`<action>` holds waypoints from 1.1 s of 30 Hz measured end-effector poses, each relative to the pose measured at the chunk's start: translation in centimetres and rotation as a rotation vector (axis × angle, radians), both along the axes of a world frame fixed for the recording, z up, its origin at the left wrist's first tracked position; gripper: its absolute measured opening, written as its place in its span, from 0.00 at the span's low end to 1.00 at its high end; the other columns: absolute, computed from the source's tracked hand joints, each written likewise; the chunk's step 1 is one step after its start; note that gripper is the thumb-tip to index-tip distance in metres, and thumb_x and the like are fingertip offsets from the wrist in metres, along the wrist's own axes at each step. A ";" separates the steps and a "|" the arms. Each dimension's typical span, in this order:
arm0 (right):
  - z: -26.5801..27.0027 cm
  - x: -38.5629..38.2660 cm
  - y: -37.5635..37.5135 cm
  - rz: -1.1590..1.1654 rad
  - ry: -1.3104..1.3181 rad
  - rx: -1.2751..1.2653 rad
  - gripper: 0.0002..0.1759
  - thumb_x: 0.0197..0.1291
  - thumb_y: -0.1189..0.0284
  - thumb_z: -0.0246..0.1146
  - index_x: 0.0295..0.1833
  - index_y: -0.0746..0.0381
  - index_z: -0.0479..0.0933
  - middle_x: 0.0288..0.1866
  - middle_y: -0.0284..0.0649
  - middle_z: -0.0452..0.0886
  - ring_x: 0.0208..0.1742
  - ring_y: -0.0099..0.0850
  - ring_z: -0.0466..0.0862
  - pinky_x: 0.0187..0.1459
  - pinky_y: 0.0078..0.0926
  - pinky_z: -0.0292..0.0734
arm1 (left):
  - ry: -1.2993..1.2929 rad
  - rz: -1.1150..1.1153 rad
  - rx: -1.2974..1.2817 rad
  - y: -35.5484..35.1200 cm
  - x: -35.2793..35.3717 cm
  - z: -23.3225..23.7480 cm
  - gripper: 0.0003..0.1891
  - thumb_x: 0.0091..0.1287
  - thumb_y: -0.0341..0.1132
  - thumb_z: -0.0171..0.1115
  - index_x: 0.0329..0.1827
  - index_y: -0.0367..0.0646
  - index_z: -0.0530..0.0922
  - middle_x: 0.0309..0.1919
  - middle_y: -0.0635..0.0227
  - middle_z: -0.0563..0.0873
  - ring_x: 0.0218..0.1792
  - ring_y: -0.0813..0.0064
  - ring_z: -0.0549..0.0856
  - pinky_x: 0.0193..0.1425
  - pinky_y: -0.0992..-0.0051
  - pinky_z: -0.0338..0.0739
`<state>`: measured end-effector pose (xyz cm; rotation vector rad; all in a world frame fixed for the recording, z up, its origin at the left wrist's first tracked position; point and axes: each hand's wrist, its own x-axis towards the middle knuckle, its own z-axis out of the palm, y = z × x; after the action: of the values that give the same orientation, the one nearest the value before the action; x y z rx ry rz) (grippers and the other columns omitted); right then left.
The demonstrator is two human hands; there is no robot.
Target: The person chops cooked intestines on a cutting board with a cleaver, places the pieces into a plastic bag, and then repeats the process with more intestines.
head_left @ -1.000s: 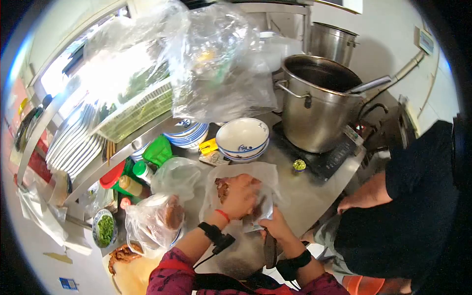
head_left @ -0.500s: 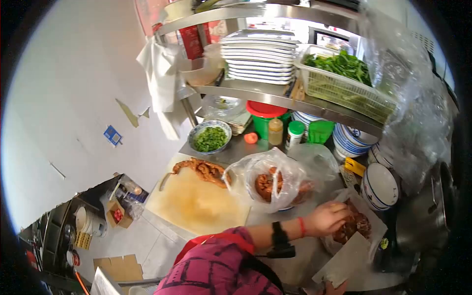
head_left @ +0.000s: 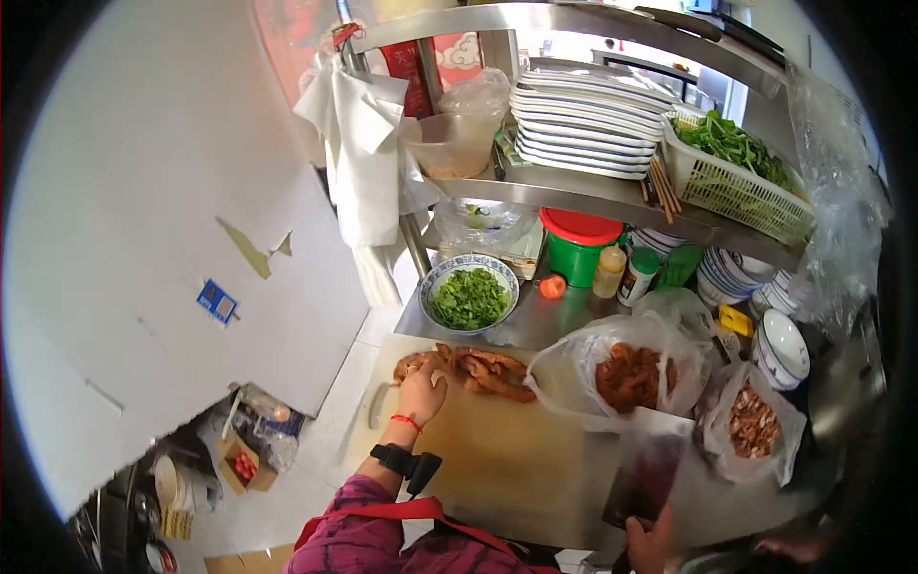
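My left hand [head_left: 421,390], with a red band and a black strap at the wrist, is at the left end of the reddish-brown meat strips [head_left: 492,373]. Its fingers curl over the meat, partly hiding it. The strips lie along the far side of a pale cutting board [head_left: 507,459]. My right hand [head_left: 652,541], at the lower right, grips a cleaver [head_left: 650,469] with a broad blade, blurred by motion. Beyond the blade sits a plastic bag of larger meat pieces [head_left: 634,377]. To its right, another bag holds small chopped meat [head_left: 754,423].
A bowl of chopped greens [head_left: 469,297] stands behind the board. A green tub with a red lid [head_left: 577,251], bottles [head_left: 609,272] and stacked bowls [head_left: 781,349] line the back. Overhead, a metal shelf [head_left: 564,198] carries plates [head_left: 588,124] and a basket of leafy greens [head_left: 741,191].
My left hand has moved from the chopped-meat bag on the right to the meat strips on the board. The cleaver is raised more upright in my right hand. The view has shifted.
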<state>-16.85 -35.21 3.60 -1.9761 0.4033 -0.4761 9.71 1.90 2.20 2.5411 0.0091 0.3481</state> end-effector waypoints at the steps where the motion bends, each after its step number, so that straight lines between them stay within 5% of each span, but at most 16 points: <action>1: -2.9 0.1 1.4 0.068 0.043 0.069 0.22 0.53 0.75 0.61 0.54 0.67 0.67 0.37 0.44 0.77 0.34 0.33 0.79 0.35 0.29 0.75 | 0.047 -0.086 -0.028 1.0 1.2 -0.8 0.12 0.57 0.34 0.60 0.43 0.40 0.79 0.38 0.54 0.81 0.34 0.58 0.81 0.42 0.65 0.76; 2: -2.8 0.2 3.0 0.139 0.085 0.134 0.22 0.52 0.77 0.58 0.54 0.64 0.64 0.33 0.42 0.78 0.28 0.33 0.81 0.29 0.30 0.77 | 0.096 -0.168 -0.061 1.3 1.7 -0.3 0.13 0.57 0.36 0.60 0.43 0.40 0.79 0.37 0.52 0.82 0.34 0.57 0.82 0.42 0.64 0.76; 4: -0.3 1.0 6.8 0.224 0.288 -0.178 0.19 0.54 0.76 0.59 0.52 0.66 0.65 0.33 0.45 0.81 0.32 0.36 0.84 0.36 0.33 0.78 | 0.179 -0.247 -0.105 0.7 2.8 0.0 0.18 0.58 0.41 0.61 0.45 0.38 0.77 0.35 0.50 0.83 0.35 0.55 0.82 0.43 0.63 0.76; 6: 0.9 1.9 10.0 0.210 0.271 -0.180 0.17 0.54 0.76 0.59 0.49 0.67 0.66 0.31 0.47 0.81 0.32 0.36 0.85 0.34 0.32 0.78 | 0.317 -0.215 0.050 -0.5 3.8 -0.9 0.22 0.58 0.45 0.61 0.47 0.35 0.74 0.37 0.46 0.82 0.37 0.50 0.81 0.43 0.61 0.76; 11: -0.6 0.7 11.8 0.209 0.380 -0.006 0.17 0.56 0.75 0.59 0.50 0.66 0.65 0.26 0.41 0.78 0.22 0.26 0.78 0.23 0.25 0.73 | 0.179 -0.346 -0.019 -1.0 4.1 -1.0 0.23 0.58 0.46 0.60 0.45 0.33 0.71 0.35 0.45 0.82 0.36 0.45 0.81 0.42 0.56 0.77; 13: -1.4 -0.1 11.6 0.197 0.369 -0.011 0.16 0.57 0.76 0.58 0.50 0.66 0.64 0.25 0.39 0.76 0.19 0.23 0.76 0.20 0.23 0.71 | -0.060 -0.469 -0.247 -1.3 4.4 1.3 0.16 0.61 0.39 0.57 0.43 0.35 0.71 0.34 0.50 0.83 0.31 0.55 0.84 0.36 0.61 0.78; 15: -0.9 0.0 11.5 0.134 0.429 -0.017 0.21 0.55 0.69 0.60 0.53 0.65 0.65 0.38 0.56 0.79 0.37 0.53 0.81 0.41 0.44 0.74 | 0.106 -0.520 -0.502 -1.7 3.6 6.9 0.13 0.61 0.35 0.55 0.43 0.35 0.70 0.32 0.54 0.82 0.29 0.62 0.83 0.33 0.65 0.78; 16: -0.5 -0.1 11.4 0.129 0.429 -0.016 0.21 0.55 0.69 0.60 0.53 0.65 0.65 0.38 0.56 0.79 0.37 0.53 0.81 0.41 0.44 0.74 | 0.269 -0.549 -0.756 -2.0 3.2 9.7 0.10 0.61 0.31 0.53 0.43 0.35 0.70 0.31 0.58 0.82 0.26 0.70 0.82 0.30 0.69 0.77; 18: 0.5 0.0 11.1 0.110 0.394 0.024 0.19 0.55 0.70 0.60 0.51 0.64 0.67 0.35 0.53 0.80 0.36 0.51 0.82 0.38 0.41 0.75 | 0.203 -0.638 -0.773 -2.4 3.0 13.3 0.08 0.62 0.26 0.49 0.43 0.34 0.70 0.29 0.63 0.80 0.26 0.81 0.79 0.28 0.78 0.75; 21: 3.7 0.4 11.2 0.087 0.417 0.201 0.19 0.54 0.71 0.60 0.52 0.64 0.67 0.33 0.52 0.80 0.36 0.48 0.83 0.37 0.38 0.76 | 0.119 -0.754 -0.848 -3.7 3.3 17.2 0.08 0.63 0.26 0.49 0.44 0.35 0.69 0.32 0.64 0.80 0.26 0.81 0.78 0.29 0.82 0.75; 25: 0.6 -0.2 9.1 0.122 0.306 0.140 0.19 0.54 0.72 0.60 0.51 0.64 0.67 0.33 0.51 0.80 0.33 0.45 0.83 0.35 0.36 0.77 | 0.151 -0.823 -1.090 -5.3 2.7 21.6 0.07 0.64 0.26 0.49 0.44 0.36 0.69 0.36 0.64 0.80 0.29 0.78 0.80 0.29 0.81 0.77; 27: -0.9 -0.3 8.0 0.149 0.228 0.099 0.22 0.55 0.79 0.56 0.56 0.66 0.63 0.26 0.37 0.75 0.17 0.20 0.73 0.17 0.21 0.68 | 0.151 -0.845 -1.212 -5.6 2.0 23.2 0.07 0.65 0.26 0.50 0.45 0.38 0.69 0.37 0.61 0.81 0.32 0.74 0.81 0.29 0.80 0.79; 28: -1.0 -0.3 7.5 0.151 0.227 0.103 0.22 0.55 0.79 0.56 0.56 0.66 0.63 0.26 0.37 0.75 0.17 0.20 0.73 0.17 0.21 0.68 | 0.151 -0.843 -1.208 -5.4 1.4 24.0 0.07 0.65 0.26 0.50 0.45 0.38 0.69 0.37 0.61 0.81 0.32 0.74 0.81 0.29 0.80 0.79; 30: -1.2 -0.3 7.0 0.088 0.246 0.049 0.20 0.54 0.74 0.59 0.52 0.66 0.65 0.31 0.50 0.80 0.25 0.39 0.82 0.29 0.34 0.76 | 0.017 -0.837 -1.231 -4.7 0.0 25.2 0.08 0.65 0.27 0.50 0.46 0.38 0.69 0.38 0.61 0.81 0.33 0.74 0.81 0.29 0.79 0.78; 33: 1.0 0.5 6.8 0.113 0.312 0.238 0.21 0.55 0.74 0.58 0.54 0.66 0.63 0.28 0.45 0.77 0.22 0.30 0.80 0.23 0.29 0.74 | -0.008 -0.751 -1.210 -2.2 -1.5 24.4 0.09 0.65 0.29 0.50 0.46 0.37 0.69 0.38 0.61 0.81 0.34 0.73 0.80 0.32 0.77 0.77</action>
<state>-16.39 -28.45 4.62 -1.8296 0.5143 -0.0421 8.17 -0.27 26.60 1.2109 -0.5461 0.0047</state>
